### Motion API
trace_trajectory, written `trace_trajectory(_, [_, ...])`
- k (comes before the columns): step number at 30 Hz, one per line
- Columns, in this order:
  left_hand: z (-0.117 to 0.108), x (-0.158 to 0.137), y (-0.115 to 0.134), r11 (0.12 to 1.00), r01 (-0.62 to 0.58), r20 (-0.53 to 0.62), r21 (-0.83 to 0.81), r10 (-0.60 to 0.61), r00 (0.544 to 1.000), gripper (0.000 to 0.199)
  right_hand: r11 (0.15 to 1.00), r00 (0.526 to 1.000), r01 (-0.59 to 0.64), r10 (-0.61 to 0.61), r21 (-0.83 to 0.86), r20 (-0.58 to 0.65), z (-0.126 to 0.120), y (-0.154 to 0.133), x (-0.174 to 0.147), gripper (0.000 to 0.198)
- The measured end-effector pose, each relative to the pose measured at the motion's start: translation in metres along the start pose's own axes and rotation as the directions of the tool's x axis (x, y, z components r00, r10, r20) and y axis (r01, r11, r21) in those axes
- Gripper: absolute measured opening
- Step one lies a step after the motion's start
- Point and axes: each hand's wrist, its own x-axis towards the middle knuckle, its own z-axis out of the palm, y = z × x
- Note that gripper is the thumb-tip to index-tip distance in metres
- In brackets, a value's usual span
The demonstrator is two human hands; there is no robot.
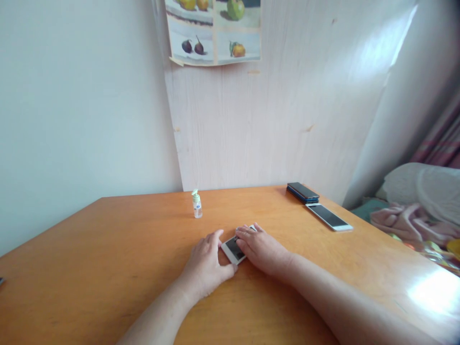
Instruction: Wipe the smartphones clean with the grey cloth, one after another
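Observation:
A white-framed smartphone (235, 249) lies flat and at an angle on the wooden table, its dark screen facing up. My left hand (205, 266) grips its near left end, thumb at the lower corner and fingers at the upper one. Across the far part of the screen rests my right hand (262, 248), palm down with its fingers stretched out flat. That hand covers much of the phone, and whatever may be under its fingers is hidden.
A small clear pump bottle (197, 206) with a pale green top stands beyond my hands. At the back right lie stacked dark phones (303, 191) and a larger white phone (328, 217). Fruit paintings (215, 33) hang on the wall; bedding (420, 215) is right of the table (89, 254).

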Motion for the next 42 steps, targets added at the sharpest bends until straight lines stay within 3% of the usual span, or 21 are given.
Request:
trace_trajectory(2, [-0.002, -0.001, 0.003, 1.000, 0.008, 0.003, -0.007, -0.008, 1.000, 0.081, 0.991, 0.992, -0.123, 0.123, -0.049, -0.014, 0.000, 0.012, 0.002, 0.037])
trace_trajectory(4, [-0.002, -0.001, 0.003, 1.000, 0.010, 0.000, -0.010, -0.010, 1.000, 0.081, 0.989, 0.989, -0.148, 0.147, -0.030, -0.023, -0.001, 0.010, 0.000, 0.035])
trace_trajectory(9, [0.003, 0.002, -0.003, 1.000, -0.006, -0.012, 0.014, 0.007, 1.000, 0.080, 0.976, 0.983, 0.177, -0.181, 0.129, 0.016, -0.004, -0.030, -0.009, 0.035])
trace_trajectory(11, [0.004, 0.002, -0.004, 1.000, -0.006, -0.009, 0.016, 0.006, 1.000, 0.080, 0.963, 0.974, 0.219, -0.225, 0.155, 0.024, -0.003, -0.032, -0.010, 0.037])
trace_trajectory(13, [0.003, 0.001, -0.003, 1.000, -0.003, -0.008, 0.010, 0.003, 1.000, 0.080, 0.981, 0.988, 0.150, -0.153, 0.121, 0.019, -0.001, -0.019, -0.008, 0.037])
trace_trajectory(15, [0.001, 0.000, 0.000, 1.000, 0.000, -0.007, 0.002, 0.000, 1.000, 0.080, 0.999, 1.000, 0.003, -0.003, 0.046, 0.005, 0.001, 0.001, -0.004, 0.038])
trace_trajectory(17, [-0.001, -0.001, 0.003, 1.000, 0.004, -0.007, -0.003, -0.004, 1.000, 0.081, 0.989, 0.989, -0.146, 0.146, -0.010, -0.009, 0.003, 0.018, -0.001, 0.038])
trace_trajectory(19, [-0.001, -0.001, 0.004, 1.000, 0.006, -0.010, -0.006, -0.006, 1.000, 0.081, 0.980, 0.980, -0.199, 0.199, -0.024, -0.016, 0.003, 0.020, -0.002, 0.038])
trace_trajectory(22, [0.000, -0.001, 0.003, 1.000, -0.002, -0.022, -0.001, 0.002, 1.000, 0.079, 0.999, 0.999, -0.046, 0.046, 0.026, 0.010, 0.001, -0.002, -0.008, 0.037])
trace_trajectory(25, [0.001, 0.000, 0.000, 1.000, -0.011, -0.014, 0.023, 0.011, 1.000, 0.078, 0.981, 0.989, 0.140, -0.146, 0.131, 0.031, -0.003, -0.026, -0.014, 0.037])
trace_trajectory(27, [0.000, 0.000, 0.000, 0.999, -0.013, -0.005, 0.033, 0.013, 1.000, 0.078, 0.975, 0.985, 0.158, -0.166, 0.157, 0.041, -0.004, -0.026, -0.014, 0.038])
trace_trajectory(32, [-0.003, -0.001, 0.004, 0.999, 0.008, 0.022, 0.039, -0.009, 1.000, 0.080, 0.990, 0.990, -0.142, 0.143, -0.017, 0.022, 0.000, 0.015, -0.004, 0.042])
trace_trajectory(34, [-0.003, -0.001, 0.005, 0.999, 0.007, 0.022, 0.040, -0.008, 1.000, 0.079, 0.978, 0.979, -0.199, 0.201, -0.064, 0.023, 0.001, 0.022, -0.004, 0.043])
trace_trajectory(36, [-0.003, -0.001, 0.004, 0.999, -0.003, 0.017, 0.042, 0.003, 1.000, 0.077, 0.989, 0.990, -0.136, 0.138, -0.055, 0.037, 0.000, 0.013, -0.008, 0.041])
trace_trajectory(40, [-0.005, 0.000, 0.005, 0.998, -0.024, 0.020, 0.052, 0.023, 1.000, 0.070, 0.991, 0.987, 0.128, -0.130, 0.030, 0.090, -0.007, -0.023, -0.020, 0.042])
trace_trajectory(42, [-0.007, 0.000, 0.006, 0.998, -0.034, 0.035, 0.052, 0.032, 0.999, 0.062, 0.986, 0.979, 0.166, -0.169, 0.033, 0.114, -0.011, -0.030, -0.024, 0.043])
